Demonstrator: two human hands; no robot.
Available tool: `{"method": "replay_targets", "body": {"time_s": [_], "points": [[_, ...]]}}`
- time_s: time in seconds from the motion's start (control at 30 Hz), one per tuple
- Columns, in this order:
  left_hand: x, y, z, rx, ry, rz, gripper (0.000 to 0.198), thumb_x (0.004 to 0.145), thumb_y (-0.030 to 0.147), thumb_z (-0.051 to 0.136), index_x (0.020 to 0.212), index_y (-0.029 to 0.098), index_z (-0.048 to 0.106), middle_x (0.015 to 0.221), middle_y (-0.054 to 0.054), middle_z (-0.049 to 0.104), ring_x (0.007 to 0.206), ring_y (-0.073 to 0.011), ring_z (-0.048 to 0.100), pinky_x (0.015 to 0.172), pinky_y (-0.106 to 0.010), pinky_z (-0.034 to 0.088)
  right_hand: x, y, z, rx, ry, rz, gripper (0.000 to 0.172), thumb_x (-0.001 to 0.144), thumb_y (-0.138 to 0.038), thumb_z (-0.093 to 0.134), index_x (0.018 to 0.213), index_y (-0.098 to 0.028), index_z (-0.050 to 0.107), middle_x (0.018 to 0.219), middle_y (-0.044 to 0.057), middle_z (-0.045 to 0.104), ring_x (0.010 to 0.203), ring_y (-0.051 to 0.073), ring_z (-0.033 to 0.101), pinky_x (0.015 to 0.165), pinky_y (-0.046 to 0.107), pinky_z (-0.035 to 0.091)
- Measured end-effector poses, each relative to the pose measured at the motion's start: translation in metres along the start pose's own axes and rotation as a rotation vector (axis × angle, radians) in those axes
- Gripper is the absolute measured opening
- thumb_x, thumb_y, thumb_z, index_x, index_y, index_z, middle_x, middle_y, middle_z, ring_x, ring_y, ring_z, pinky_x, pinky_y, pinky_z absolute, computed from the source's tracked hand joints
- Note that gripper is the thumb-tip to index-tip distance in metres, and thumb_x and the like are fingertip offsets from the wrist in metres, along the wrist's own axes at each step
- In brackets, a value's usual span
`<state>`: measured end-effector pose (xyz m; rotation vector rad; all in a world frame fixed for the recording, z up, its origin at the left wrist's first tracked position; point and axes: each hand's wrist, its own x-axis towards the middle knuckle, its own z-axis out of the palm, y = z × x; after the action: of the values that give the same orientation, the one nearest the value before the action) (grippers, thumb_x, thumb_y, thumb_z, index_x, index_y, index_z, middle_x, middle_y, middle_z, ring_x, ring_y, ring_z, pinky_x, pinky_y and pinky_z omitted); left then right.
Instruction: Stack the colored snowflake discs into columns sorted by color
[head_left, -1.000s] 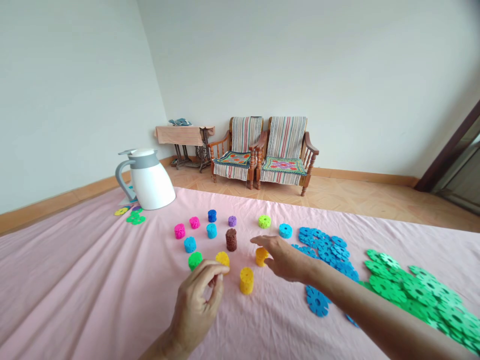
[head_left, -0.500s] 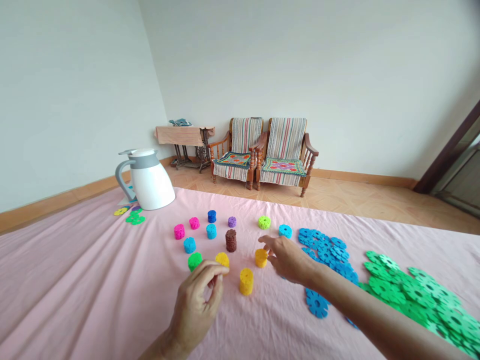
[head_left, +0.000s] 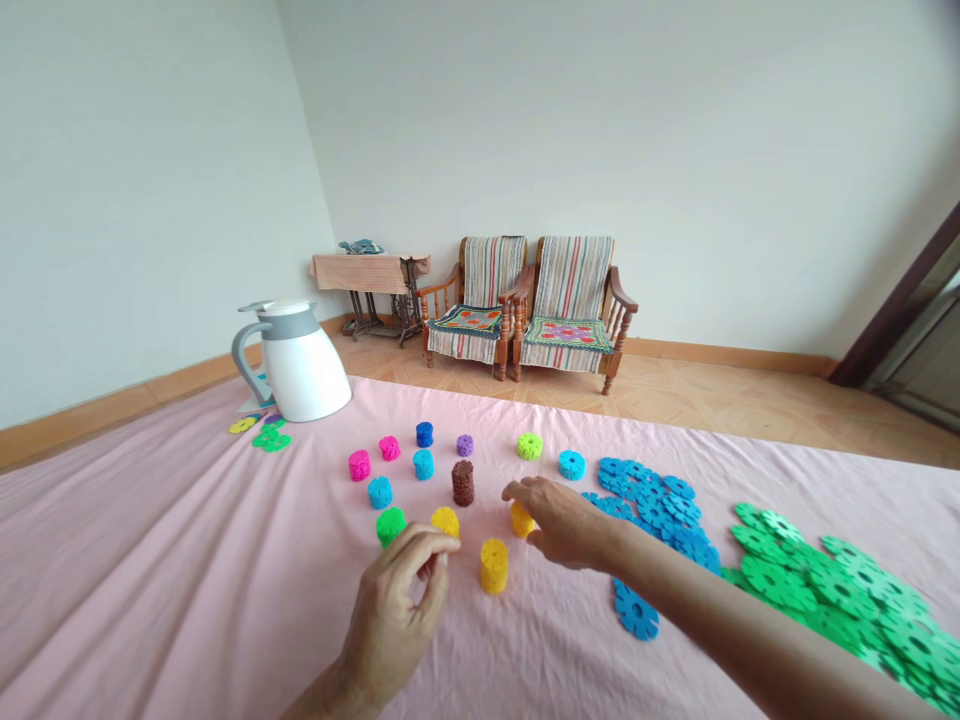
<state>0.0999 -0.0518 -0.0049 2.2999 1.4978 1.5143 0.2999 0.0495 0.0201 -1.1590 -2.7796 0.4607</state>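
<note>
My right hand reaches in from the right over a short orange stack of snowflake discs on the pink cloth. Its forefinger lies above the stack and its thumb below, closed round it. My left hand hovers low in the middle with thumb and fingertips pinched together; what they hold, if anything, I cannot make out. It is just below a yellow stack and left of a taller yellow stack. A brown stack stands beyond.
Several small coloured stacks stand in rows behind, among them a green one. Loose blue discs and green discs lie in piles at the right. A white jug stands at the far left. Two wooden armchairs are against the wall.
My right hand drew back a little to the right, then came left again and settled onto the orange stack. My left hand has stayed in its pinch.
</note>
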Motion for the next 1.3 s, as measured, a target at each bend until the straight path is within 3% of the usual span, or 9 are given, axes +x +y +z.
{"method": "replay_targets", "body": {"time_s": [0.23,0.47,0.9,1.1,1.3], "points": [[-0.002,-0.003,0.0,-0.001,-0.018,-0.018,0.018,0.085,0.008,0.047,0.087,0.019,0.06,0.077,-0.002,0.061,0.068,-0.0129,0.059,0.062,-0.021,0.048,0.001,0.004,0.007,0.01,0.006,0.0,0.054,0.071,-0.003,0.058,0.125,-0.011,0.052,0.113,0.016,0.061,0.105,0.024,0.058,0.088,0.033,0.045],[0.0,0.0,0.0,-0.009,-0.018,-0.006,0.02,0.084,0.007,0.046,0.086,0.019,0.061,0.074,-0.001,0.061,0.066,-0.0127,0.059,0.06,-0.02,0.047,-0.006,0.009,0.018,0.039,0.032,0.087,0.067,0.07,-0.003,0.058,0.135,-0.008,0.039,0.126,0.021,0.053,0.121,0.028,0.048,0.095,0.037,0.041],[0.0,0.0,0.0,-0.006,-0.007,-0.004,0.02,0.084,0.008,0.046,0.086,0.019,0.062,0.073,-0.001,0.062,0.064,-0.0123,0.058,0.058,-0.02,0.047,-0.002,0.015,0.037,0.124,0.131,0.203,0.072,0.068,0.002,0.048,0.137,-0.006,0.032,0.118,0.019,0.057,0.1,0.021,0.06,0.085,0.03,0.045],[-0.001,-0.002,0.0,-0.005,-0.011,-0.005,0.02,0.084,0.007,0.047,0.088,0.019,0.062,0.075,-0.001,0.061,0.066,-0.0126,0.058,0.059,-0.02,0.048,0.0,0.015,0.039,0.126,0.16,0.238,0.071,0.067,0.003,0.046,0.136,-0.007,0.034,0.116,0.018,0.059,0.109,0.024,0.056,0.086,0.031,0.042],[0.001,0.001,-0.001,-0.006,0.006,0.004,0.019,0.083,0.009,0.047,0.086,0.019,0.062,0.073,-0.001,0.061,0.064,-0.0121,0.059,0.058,-0.02,0.048,0.002,0.01,0.037,0.131,0.171,0.251,0.067,0.066,0.004,0.044,0.133,-0.006,0.038,0.107,0.016,0.063,0.101,0.022,0.059,0.082,0.029,0.042]]}}
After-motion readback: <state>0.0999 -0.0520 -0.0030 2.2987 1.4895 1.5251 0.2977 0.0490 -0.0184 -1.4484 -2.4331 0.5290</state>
